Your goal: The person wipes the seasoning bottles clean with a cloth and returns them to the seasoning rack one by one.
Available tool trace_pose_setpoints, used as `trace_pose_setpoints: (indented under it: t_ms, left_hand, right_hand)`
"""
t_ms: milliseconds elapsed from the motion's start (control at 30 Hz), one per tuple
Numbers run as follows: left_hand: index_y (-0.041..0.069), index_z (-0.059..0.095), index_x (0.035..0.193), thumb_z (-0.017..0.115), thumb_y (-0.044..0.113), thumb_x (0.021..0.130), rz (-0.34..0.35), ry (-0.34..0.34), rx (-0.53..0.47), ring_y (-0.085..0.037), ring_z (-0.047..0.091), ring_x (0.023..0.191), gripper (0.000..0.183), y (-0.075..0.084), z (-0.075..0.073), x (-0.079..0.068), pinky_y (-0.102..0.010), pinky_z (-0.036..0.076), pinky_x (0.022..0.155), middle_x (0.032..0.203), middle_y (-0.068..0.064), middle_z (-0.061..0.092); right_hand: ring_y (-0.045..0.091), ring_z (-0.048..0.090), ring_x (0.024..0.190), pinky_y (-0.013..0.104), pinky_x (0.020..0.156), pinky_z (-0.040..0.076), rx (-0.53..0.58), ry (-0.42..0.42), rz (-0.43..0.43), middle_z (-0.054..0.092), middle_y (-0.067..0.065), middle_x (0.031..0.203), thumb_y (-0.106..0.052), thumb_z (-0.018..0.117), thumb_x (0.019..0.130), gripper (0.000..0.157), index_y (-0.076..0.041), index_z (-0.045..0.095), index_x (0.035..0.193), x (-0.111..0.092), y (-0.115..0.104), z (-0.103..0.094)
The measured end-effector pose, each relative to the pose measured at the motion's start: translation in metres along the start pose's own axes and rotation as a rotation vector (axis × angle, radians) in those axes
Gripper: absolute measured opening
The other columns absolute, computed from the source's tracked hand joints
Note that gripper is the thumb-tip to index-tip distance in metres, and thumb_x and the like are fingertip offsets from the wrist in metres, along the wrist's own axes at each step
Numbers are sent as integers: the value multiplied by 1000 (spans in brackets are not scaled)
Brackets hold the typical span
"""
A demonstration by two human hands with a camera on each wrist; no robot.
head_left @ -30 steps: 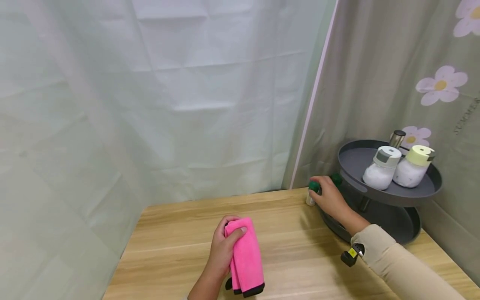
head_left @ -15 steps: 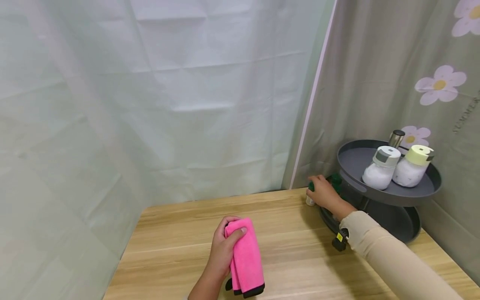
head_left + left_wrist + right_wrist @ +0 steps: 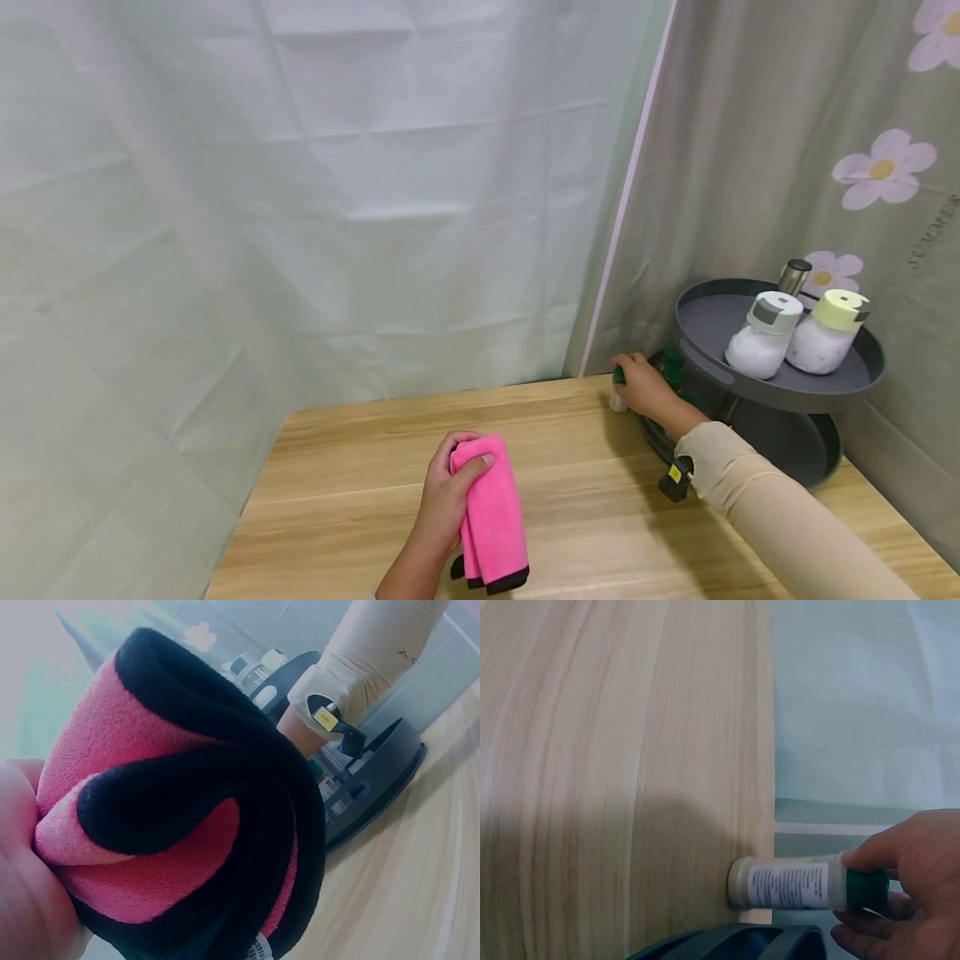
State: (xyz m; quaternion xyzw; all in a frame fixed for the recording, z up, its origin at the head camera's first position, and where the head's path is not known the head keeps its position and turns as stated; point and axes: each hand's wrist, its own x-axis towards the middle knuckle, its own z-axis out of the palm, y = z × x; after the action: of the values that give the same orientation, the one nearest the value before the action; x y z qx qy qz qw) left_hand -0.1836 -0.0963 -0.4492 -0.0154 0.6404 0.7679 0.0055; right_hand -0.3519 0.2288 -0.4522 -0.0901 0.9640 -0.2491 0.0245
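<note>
My left hand [image 3: 447, 492] grips a folded pink cloth [image 3: 493, 517] with black edging, the thumb lying across its top. In the left wrist view the cloth's [image 3: 142, 892] rolled folds fill the middle. At the back edge of the table, my right hand [image 3: 647, 387] pinches a small spice jar by its green cap. The right wrist view shows the jar [image 3: 787, 883] upright on the wood, with a printed white label and pale contents, and the fingers round the cap [image 3: 866, 889]. More green-capped jars [image 3: 672, 371] stand just behind the right hand, partly hidden by it.
A dark two-tier round rack [image 3: 780, 392] stands at the right. Its upper tier holds a grey-capped jar [image 3: 763, 337], a yellow-capped jar [image 3: 827, 333] and a metal cylinder [image 3: 793, 277]. Curtains [image 3: 450, 208] hang behind the wooden table [image 3: 337, 500].
My right hand has closed on the green cap of the jar, and the forearm has shifted a little to the left. The left hand and the cloth have stayed where they were.
</note>
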Motion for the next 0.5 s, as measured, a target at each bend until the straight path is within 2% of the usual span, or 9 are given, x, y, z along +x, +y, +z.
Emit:
trace_pose_setpoints:
  t_ms: [133, 167, 233, 400, 500]
  left_hand:
    - [6, 54, 124, 71, 15, 89, -4, 1, 9, -19, 64, 89, 40, -1, 0, 0, -34, 55, 78, 110, -7, 60]
    - [5, 54, 124, 72, 15, 89, -4, 0, 12, -20, 64, 89, 41, -1, -1, 0, -34, 55, 78, 110, -7, 60]
    - [4, 54, 125, 72, 16, 89, -3, -2, 13, -20, 63, 89, 42, -1, -1, 0, -34, 55, 78, 110, -7, 60]
    - [4, 54, 124, 73, 16, 88, -1, -1, 8, -20, 63, 89, 42, -1, -1, 0, -33, 55, 78, 110, -7, 60]
    - [5, 54, 124, 73, 16, 88, -3, 0, 9, -20, 64, 88, 41, 0, -1, 0, -33, 55, 77, 109, -7, 60]
  right_hand:
    - [47, 57, 118, 51, 85, 52, 33, 27, -4, 38, 35, 145, -12, 59, 100, 53, 1, 40, 148, 0, -2, 1]
    - [48, 59, 113, 51, 83, 53, 63, 34, -3, 39, 35, 144, -13, 59, 100, 54, 1, 39, 149, 0, -2, 1]
    - [47, 58, 115, 53, 88, 52, 120, 66, -17, 41, 34, 143, -15, 60, 100, 56, 1, 39, 149, 0, -3, 1]
    - [46, 52, 127, 55, 99, 49, 381, 92, -40, 43, 29, 149, -22, 64, 98, 62, -2, 37, 151, -4, -11, 0]
    - [42, 54, 123, 49, 96, 52, 537, 84, -23, 44, 25, 148, -25, 67, 97, 65, -6, 37, 152, -9, -19, 1]
